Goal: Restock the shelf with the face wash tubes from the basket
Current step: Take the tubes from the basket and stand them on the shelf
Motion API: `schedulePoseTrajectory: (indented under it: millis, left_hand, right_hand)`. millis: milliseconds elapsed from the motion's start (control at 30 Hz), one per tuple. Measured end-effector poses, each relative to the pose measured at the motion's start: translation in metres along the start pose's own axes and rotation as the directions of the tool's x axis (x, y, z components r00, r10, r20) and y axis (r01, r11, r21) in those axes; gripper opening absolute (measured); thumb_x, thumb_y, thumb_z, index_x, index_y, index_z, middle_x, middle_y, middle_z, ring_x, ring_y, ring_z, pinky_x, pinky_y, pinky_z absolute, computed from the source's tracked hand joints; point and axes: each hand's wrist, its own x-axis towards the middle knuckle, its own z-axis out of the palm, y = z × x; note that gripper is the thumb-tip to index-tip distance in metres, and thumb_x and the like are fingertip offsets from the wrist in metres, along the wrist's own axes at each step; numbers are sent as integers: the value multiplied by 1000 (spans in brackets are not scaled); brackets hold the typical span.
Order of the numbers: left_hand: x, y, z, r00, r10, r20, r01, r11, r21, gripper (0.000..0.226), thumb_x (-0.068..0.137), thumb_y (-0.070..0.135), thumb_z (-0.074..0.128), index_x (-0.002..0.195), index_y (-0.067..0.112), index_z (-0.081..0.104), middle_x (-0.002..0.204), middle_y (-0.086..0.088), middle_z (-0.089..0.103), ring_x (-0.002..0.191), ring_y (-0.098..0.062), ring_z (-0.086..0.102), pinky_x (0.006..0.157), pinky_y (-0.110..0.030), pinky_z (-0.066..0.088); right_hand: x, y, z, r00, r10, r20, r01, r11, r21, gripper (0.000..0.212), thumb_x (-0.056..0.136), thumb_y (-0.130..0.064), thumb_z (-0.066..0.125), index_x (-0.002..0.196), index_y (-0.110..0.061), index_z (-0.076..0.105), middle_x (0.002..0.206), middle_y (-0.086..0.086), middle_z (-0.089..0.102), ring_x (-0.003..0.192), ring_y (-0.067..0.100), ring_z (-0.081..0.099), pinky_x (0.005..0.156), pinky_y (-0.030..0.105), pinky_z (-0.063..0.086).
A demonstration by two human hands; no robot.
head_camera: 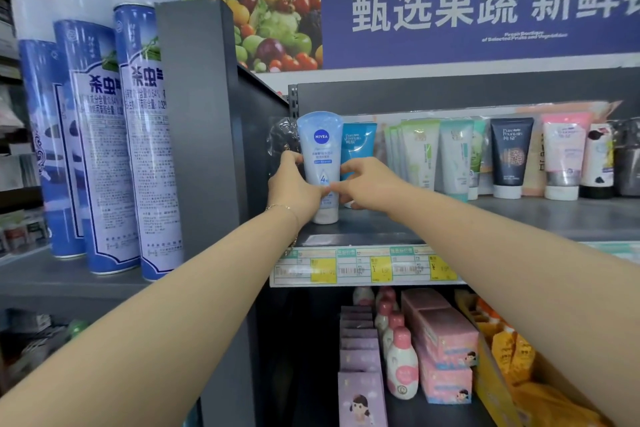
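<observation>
Nivea face wash tube [320, 152], pale blue with a white cap, upright and cap-down at the left end of the upper shelf [519, 215], with the cap at the shelf board. The left hand [294, 189] grips the tube's lower half from the left, fingers curled round its edge. The right hand [370, 184] grips it from the right, and the two thumbs nearly meet across the tube's front. A thin bracelet [280, 207] circles the left wrist.

Just behind and to the right stands a teal tube [358, 146]. Farther right on the same shelf is a row of upright tubes: green-and-white tubes [420, 152], a dark tube [510, 156] and a pink tube [564, 156].

Price labels [363, 267] line the shelf's front edge. Below them are pink-capped bottles [401, 364] and pink boxes [446, 340]. Left of a dark upright panel [197, 114] stand three blue insecticide cans [104, 149]. A blue banner [485, 3] hangs above.
</observation>
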Motion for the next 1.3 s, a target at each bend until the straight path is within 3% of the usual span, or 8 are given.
schedulePoseTrajectory:
  millis: [133, 267, 333, 433, 567, 800, 1167, 1300]
  left_hand:
    - [-5, 3, -1, 1000, -4, -21, 5, 999, 47, 61, 76, 17, 80, 119, 20, 36, 115, -7, 58, 99, -21, 59, 72, -30, 47]
    - [-13, 9, -2, 987, 117, -110, -105, 988, 110, 63, 75, 10, 78, 120, 18, 35, 122, -6, 44, 106, -17, 49, 77, -25, 41]
    - [-19, 13, -1, 962, 232, -147, -209, 966, 152, 55, 75, 5, 72, 111, 23, 35, 119, -4, 43, 106, -20, 50, 84, -31, 47]
    - [-32, 25, 4, 925, 360, -117, -311, 899, 310, 47, 79, 10, 64, 116, 24, 38, 116, -1, 46, 105, -25, 51, 89, -49, 47]
    - [-55, 42, 14, 882, 471, 12, -416, 765, 492, 32, 85, 18, 60, 115, 19, 47, 114, 0, 52, 106, -26, 49, 89, -45, 41]
    - [-102, 50, 40, 843, 517, 146, -466, 568, 679, 27, 83, 19, 57, 109, 17, 51, 108, -1, 53, 100, -26, 50, 78, -38, 35]
    - [-214, 50, 104, 876, 422, 233, -432, 471, 769, 31, 84, 33, 58, 109, 17, 53, 105, -3, 54, 101, -29, 51, 79, -41, 38]
    - [-253, 39, 131, 841, 443, 309, -488, 377, 787, 30, 79, 33, 63, 101, 15, 56, 92, -3, 54, 86, -30, 53, 67, -38, 37]
  right_hand:
    - [-9, -3, -4, 995, -95, 2, 93, 968, -231, 27, 88, -35, 69, 101, -22, 49, 77, -8, 55, 72, 5, 54, 55, 18, 37]
    - [-20, -3, -8, 982, -187, -38, 162, 920, -357, 25, 90, -33, 66, 105, -18, 53, 86, -6, 55, 82, 13, 56, 60, 23, 41]
    - [-27, -2, -12, 965, -259, -30, 213, 849, -484, 23, 89, -31, 62, 107, -18, 57, 95, -2, 58, 89, 19, 58, 69, 30, 47]
    - [-45, -3, -20, 918, -396, -13, 287, 689, -665, 23, 90, -33, 53, 107, -19, 59, 103, 1, 60, 91, 24, 58, 73, 35, 48]
    - [-71, 3, -33, 847, -531, 26, 323, 475, -819, 27, 91, -31, 45, 108, -15, 58, 104, 6, 59, 98, 28, 55, 75, 37, 36]
    - [-120, 34, -74, 830, -555, 62, 316, 376, -871, 31, 92, -37, 43, 109, -14, 55, 104, 6, 59, 99, 29, 56, 71, 35, 29]
    - [-208, 114, -135, 764, -605, 225, 471, 285, -835, 26, 90, -32, 49, 98, -11, 62, 92, 9, 61, 89, 31, 57, 64, 34, 30]
    - [-238, 149, -143, 768, -579, 272, 508, 293, -810, 28, 91, -35, 48, 104, -14, 60, 94, 6, 60, 88, 28, 56, 64, 33, 30]
